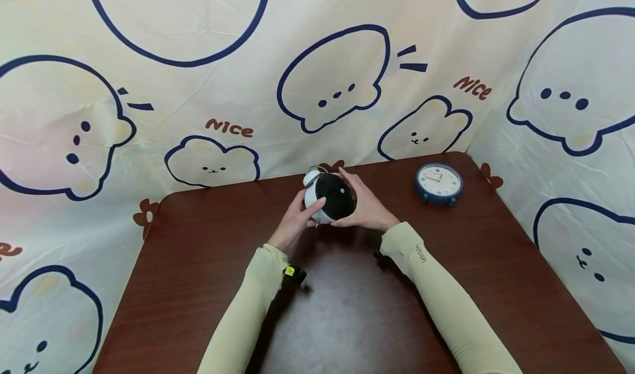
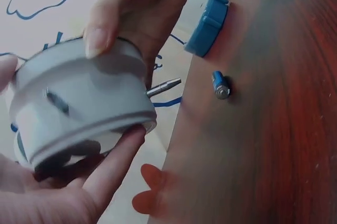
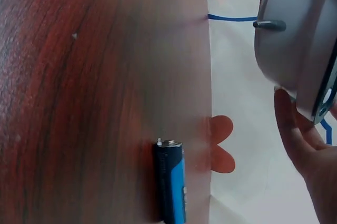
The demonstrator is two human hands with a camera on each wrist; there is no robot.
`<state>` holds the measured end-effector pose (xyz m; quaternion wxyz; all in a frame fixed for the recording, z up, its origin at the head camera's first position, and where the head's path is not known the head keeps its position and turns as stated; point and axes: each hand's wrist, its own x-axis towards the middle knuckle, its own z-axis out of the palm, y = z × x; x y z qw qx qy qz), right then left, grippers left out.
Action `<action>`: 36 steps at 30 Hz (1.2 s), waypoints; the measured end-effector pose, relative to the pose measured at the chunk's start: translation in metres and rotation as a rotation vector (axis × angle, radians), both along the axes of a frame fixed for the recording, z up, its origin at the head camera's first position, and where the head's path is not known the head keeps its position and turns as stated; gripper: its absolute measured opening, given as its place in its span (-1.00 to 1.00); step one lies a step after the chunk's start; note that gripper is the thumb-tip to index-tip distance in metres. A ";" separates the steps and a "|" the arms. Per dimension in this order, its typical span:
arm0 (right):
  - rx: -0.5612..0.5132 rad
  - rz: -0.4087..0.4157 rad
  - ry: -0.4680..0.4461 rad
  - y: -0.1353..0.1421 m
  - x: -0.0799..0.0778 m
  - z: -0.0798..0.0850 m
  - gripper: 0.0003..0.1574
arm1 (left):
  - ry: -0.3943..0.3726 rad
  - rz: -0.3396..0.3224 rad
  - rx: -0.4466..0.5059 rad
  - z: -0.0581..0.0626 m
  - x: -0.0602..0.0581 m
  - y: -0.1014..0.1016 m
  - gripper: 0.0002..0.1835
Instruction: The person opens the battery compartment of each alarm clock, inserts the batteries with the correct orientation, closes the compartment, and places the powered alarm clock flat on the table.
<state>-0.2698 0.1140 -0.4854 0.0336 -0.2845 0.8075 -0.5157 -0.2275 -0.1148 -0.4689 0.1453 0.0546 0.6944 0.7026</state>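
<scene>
In middle of head view, my left hand (image 1: 294,222) and right hand (image 1: 368,207) grip alarm clock (image 1: 334,195) from both sides. Looks light, stiff, perhaps slippery. I think best hold is round side (image 2: 100,95), not thin legs (image 2: 165,87).

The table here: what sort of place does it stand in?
Probably an indoor corner screened off for tabletop work: creased cartoon cloth hangs behind and beside the table, which holds a blue clock.
</scene>
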 end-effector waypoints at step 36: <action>0.059 -0.006 0.139 -0.002 0.008 0.007 0.55 | -0.019 -0.057 0.443 -0.031 -0.010 -0.012 -0.40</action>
